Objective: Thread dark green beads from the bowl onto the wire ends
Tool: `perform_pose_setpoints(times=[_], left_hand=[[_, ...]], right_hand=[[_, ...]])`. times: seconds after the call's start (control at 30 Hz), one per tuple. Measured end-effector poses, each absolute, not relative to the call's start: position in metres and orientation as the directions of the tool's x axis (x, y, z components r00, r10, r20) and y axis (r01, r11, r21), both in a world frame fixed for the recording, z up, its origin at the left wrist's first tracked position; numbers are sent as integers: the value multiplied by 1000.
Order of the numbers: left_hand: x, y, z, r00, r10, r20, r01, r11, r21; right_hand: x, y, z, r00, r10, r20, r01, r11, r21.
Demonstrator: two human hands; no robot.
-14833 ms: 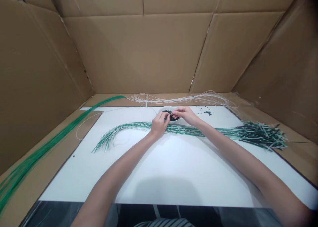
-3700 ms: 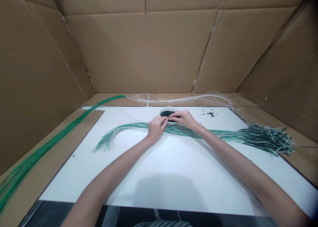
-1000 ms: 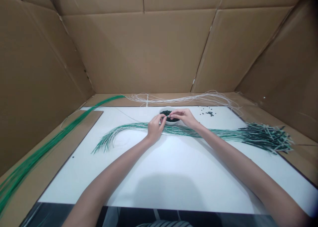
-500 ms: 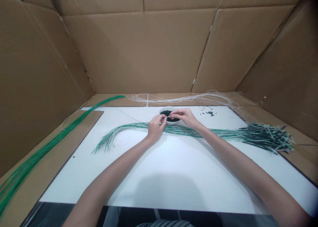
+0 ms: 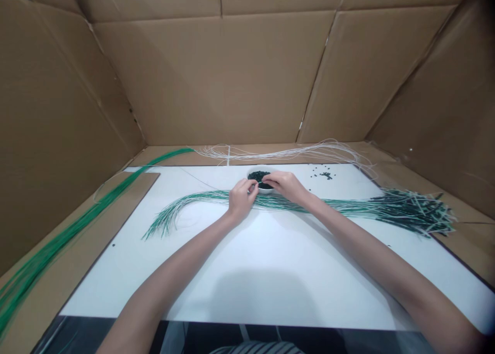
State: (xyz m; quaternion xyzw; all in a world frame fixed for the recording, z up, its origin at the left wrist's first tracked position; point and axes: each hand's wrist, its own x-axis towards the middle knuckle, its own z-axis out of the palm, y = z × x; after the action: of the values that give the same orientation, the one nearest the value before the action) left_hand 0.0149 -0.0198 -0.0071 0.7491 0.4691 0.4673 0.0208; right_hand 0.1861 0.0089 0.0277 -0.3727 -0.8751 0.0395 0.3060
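A white bowl [image 5: 266, 190] holds many small dark green beads [image 5: 258, 176]. At its near left rim, my left hand [image 5: 240, 196] pinches a thin pale strand between thumb and fingers. My right hand [image 5: 285, 183] is closed over the bowl's right side, its fingertips pinched at the strand's other end; whether a bead sits between them is too small to tell. Beneath both hands a long bundle of green and white strands [image 5: 344, 208] lies across the white board, its right end thick with dark beads [image 5: 417, 213].
Loose beads [image 5: 327, 175] are scattered right of the bowl. Loose white strands [image 5: 278, 154] lie along the back edge. A bundle of green strands [image 5: 104, 204] runs down the left side. Cardboard walls [image 5: 232, 80] surround the white board [image 5: 247, 271].
My right hand has turned slightly, its fingers coming lower and closer over the beads in the bowl. My left hand keeps its pinch in nearly the same place. The view has shifted slightly.
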Motion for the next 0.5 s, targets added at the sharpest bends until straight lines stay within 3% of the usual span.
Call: perform_pose_setpoints(times=[0.17, 0.33, 0.5], left_hand=[[15, -20, -7, 134, 721, 679, 681, -565, 465], [15, -21, -6, 135, 719, 682, 662, -578, 478], [15, -20, -5, 133, 728, 673, 646, -579, 498]], right_hand=[[184, 6, 26, -538, 672, 509, 634, 721, -281], [181, 2, 29, -391, 797, 460, 566, 602, -563], [183, 6, 29, -313, 882, 354, 380, 457, -804]])
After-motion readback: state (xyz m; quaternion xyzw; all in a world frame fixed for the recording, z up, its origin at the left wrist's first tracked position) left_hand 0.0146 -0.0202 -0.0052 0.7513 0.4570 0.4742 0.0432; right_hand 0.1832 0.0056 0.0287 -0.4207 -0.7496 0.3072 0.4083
